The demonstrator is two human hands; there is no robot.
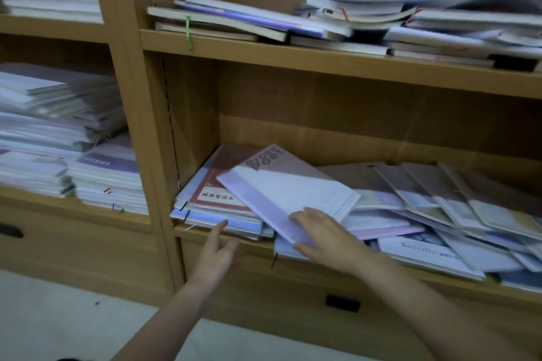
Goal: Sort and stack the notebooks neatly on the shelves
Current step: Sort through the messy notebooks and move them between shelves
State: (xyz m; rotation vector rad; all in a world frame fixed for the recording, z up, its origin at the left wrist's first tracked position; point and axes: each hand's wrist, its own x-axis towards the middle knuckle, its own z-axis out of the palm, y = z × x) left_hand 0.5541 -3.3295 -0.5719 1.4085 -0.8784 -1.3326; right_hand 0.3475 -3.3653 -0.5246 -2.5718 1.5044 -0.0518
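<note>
The right hand (pixel 322 234) grips the near edge of a lilac notebook (pixel 281 196), tilted across the red-covered stack (pixel 217 199) to land on it; the left hand (pixel 218 252), empty with fingers spread, waits before that stack to square it

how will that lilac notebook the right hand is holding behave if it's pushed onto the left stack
The lilac notebook looks thin, so probably light and a bit floppy. Its smooth cover may slide off the red-covered notebook it rests on, tilted. The right hand grips only one corner.
</note>
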